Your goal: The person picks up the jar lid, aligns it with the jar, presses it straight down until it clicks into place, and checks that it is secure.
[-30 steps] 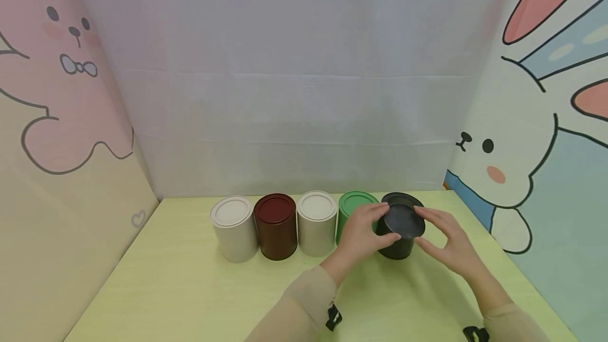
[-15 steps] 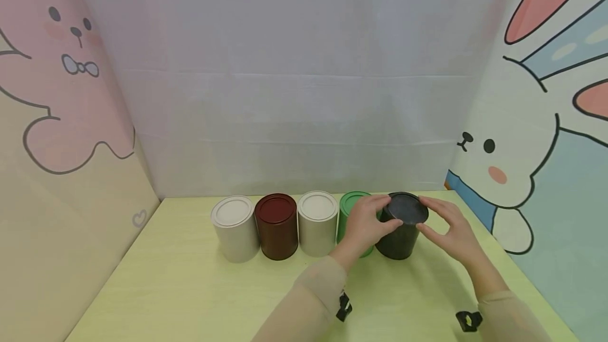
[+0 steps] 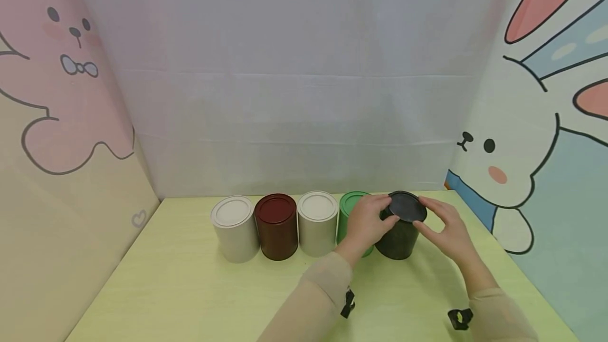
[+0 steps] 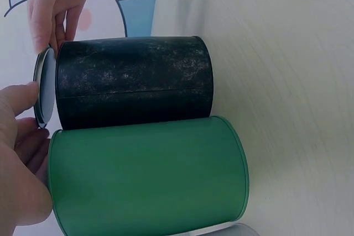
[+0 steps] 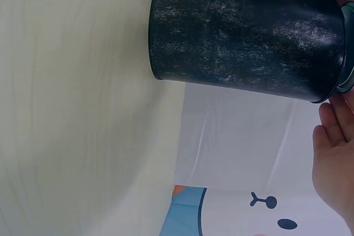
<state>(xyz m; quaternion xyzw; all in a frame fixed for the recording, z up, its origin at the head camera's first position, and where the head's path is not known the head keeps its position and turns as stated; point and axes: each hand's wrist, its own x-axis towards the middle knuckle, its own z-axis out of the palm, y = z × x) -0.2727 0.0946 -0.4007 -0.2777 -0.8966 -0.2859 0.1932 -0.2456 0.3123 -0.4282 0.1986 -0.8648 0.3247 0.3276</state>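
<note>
A black can (image 3: 397, 241) stands upright at the right end of a row of cans. Just over its top is a round black lid (image 3: 407, 206), pinched from both sides by the fingers and thumbs of two hands. My left hand (image 3: 367, 223) holds the lid's left edge and my right hand (image 3: 448, 230) its right edge. In the left wrist view a narrow gap shows between the lid (image 4: 45, 88) and the rim of the black can (image 4: 133, 81). Scuff marks cover the side of the black can (image 5: 249, 37) in the right wrist view.
Left of the black can stand a lidded green can (image 3: 351, 202), a white can (image 3: 317, 231), a dark red can (image 3: 277, 234) and another white can (image 3: 236, 236), close together. The pale yellow table (image 3: 190, 300) meets a white cloth backdrop (image 3: 294, 120) behind the row.
Both hands have carried the lid back from the black can's near side until it sits over the can's top. In the last half second they shifted only slightly. The other cans have stayed put.
</note>
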